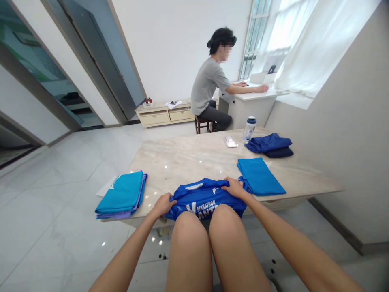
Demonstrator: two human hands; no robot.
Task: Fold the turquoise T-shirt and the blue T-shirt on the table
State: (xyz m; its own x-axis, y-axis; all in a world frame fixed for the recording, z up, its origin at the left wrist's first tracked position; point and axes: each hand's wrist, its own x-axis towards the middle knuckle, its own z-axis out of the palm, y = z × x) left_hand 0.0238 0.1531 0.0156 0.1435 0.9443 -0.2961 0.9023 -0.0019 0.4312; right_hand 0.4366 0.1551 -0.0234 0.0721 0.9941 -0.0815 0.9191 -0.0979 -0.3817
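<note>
Just past the bare knees (194,235), the left hand (162,205) and right hand (234,187), well apart, grip opposite ends of a blue marathon shirt (206,200) lying crosswise along the marble table (188,162) edge.

A marathon shirt (206,202) lay at the near edge of the tabletop (194,156), between a folded stack of shirts (121,194) on the left and a folded cloth (259,176) on the right. Behind that cloth lay more folded garments (269,144), just beside a water bottle (249,129), with a small packet (231,142) left of it.
</note>
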